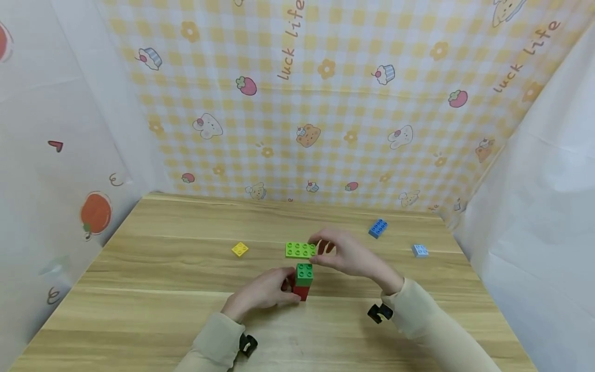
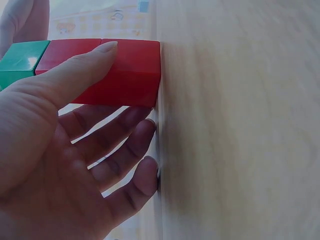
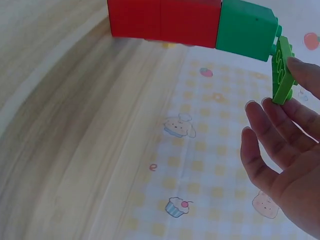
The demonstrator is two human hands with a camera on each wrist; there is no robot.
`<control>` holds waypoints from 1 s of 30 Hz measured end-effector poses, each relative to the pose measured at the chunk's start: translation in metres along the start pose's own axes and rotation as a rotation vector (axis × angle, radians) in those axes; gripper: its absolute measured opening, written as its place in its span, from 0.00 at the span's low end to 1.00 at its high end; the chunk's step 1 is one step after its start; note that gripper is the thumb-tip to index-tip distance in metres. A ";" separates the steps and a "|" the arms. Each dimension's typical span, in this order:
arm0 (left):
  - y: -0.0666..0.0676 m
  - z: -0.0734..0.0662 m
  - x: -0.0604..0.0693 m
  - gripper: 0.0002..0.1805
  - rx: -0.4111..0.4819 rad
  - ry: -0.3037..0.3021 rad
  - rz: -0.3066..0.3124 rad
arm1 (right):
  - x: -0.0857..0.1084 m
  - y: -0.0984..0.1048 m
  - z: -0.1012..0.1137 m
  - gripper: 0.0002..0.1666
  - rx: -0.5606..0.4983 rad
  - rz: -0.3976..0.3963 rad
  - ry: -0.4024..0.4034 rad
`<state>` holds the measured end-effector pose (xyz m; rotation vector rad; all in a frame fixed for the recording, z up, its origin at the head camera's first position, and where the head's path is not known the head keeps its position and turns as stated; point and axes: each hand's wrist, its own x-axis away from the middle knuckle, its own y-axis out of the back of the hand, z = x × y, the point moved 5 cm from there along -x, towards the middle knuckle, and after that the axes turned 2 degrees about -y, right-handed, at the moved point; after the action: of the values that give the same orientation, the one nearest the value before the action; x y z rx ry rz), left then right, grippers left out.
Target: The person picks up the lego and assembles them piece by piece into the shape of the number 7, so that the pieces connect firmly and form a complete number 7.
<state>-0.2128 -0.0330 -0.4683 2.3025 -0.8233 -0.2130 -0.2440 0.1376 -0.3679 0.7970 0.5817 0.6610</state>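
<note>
A person's left hand (image 1: 265, 289) holds a small tower, its fingers narrowed about the red part, with the thumb laid along one face in the left wrist view. The tower stands upright on the wooden counter (image 1: 176, 258): a lower red brick (image 3: 135, 19), an upper red brick (image 3: 190, 20) and, on top, a green brick (image 1: 304, 279) with its studs bare to the head camera. In that view the left fingers cover part of the red.

The right hand (image 1: 343, 252) pinches a lime-green plate (image 1: 297, 250) by one end between thumb and fingers. The plate is held up right by the green brick's studs; whether the two touch cannot be told.

Around them, a small yellow plate (image 1: 240, 249) lies to the left on the counter, well apart from the tower. To the right, towards the back, lie a blue brick (image 1: 378, 228) and, farther out, a light blue brick (image 1: 420, 251). The right hand stands between these two and the tower. A yellow-checked cloth (image 1: 279, 119) printed with cupcakes and animals rises behind the back edge, and white sheets (image 1: 534, 170) hang at both sides. Each beige sleeve (image 1: 216, 338) has a black clip (image 1: 248, 345) at its wrist.
</note>
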 end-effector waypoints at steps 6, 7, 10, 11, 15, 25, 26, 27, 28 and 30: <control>0.000 0.001 0.002 0.19 0.039 0.016 0.004 | 0.004 -0.007 0.005 0.16 -0.029 0.015 0.010; 0.000 0.001 0.002 0.20 0.042 0.016 0.003 | 0.005 -0.009 0.005 0.16 -0.034 0.019 0.007; 0.000 0.001 0.003 0.24 0.033 0.010 -0.006 | 0.007 -0.012 0.007 0.16 -0.038 0.032 0.000; 0.000 0.001 0.003 0.26 0.033 0.004 -0.009 | 0.008 -0.013 0.008 0.16 -0.037 0.034 0.001; -0.001 0.000 0.004 0.32 0.044 -0.016 -0.020 | 0.010 -0.017 0.009 0.16 -0.044 0.041 0.011; -0.001 0.001 0.003 0.31 0.060 -0.025 -0.017 | 0.011 -0.017 0.011 0.16 -0.049 0.055 0.010; -0.001 0.001 0.003 0.31 0.061 -0.027 -0.017 | 0.011 -0.017 0.012 0.16 -0.049 0.056 0.011; -0.001 0.000 0.003 0.31 0.061 -0.026 -0.017 | 0.011 -0.018 0.012 0.16 -0.049 0.055 0.011; -0.001 0.000 0.003 0.31 0.061 -0.027 -0.017 | 0.012 -0.018 0.012 0.16 -0.051 0.054 0.013; 0.000 0.000 0.003 0.31 0.059 -0.028 -0.018 | 0.012 -0.018 0.012 0.16 -0.051 0.049 0.019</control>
<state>-0.2098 -0.0347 -0.4680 2.3678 -0.8331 -0.2323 -0.2224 0.1313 -0.3778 0.7601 0.5618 0.7267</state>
